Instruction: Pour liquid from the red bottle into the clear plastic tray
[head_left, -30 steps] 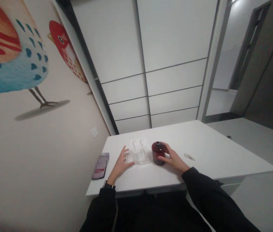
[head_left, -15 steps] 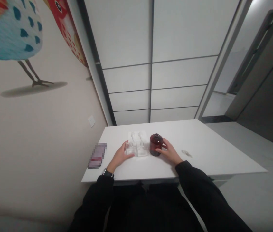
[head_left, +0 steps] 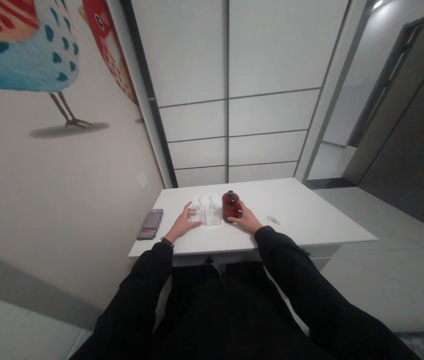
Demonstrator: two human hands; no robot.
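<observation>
The red bottle (head_left: 229, 206) stands upright on the table (head_left: 302, 215), neck uncapped; the right hand (head_left: 247, 219) has its grip wrapped around its side, not yet let go. Left of the bottle are clear containers (head_left: 213, 216); the left hand's (head_left: 182, 223) grip is spread beside them, contact hard to judge.

2 hands (head_left: 184, 222) (head_left: 248, 220), 2 clear bottles (head_left: 196, 215) (head_left: 213, 216) and 1 red bottle (head_left: 230, 206) show.

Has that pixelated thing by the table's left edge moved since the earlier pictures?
No: against the left edge of the table, the pixelated thing lies where it did.
</observation>
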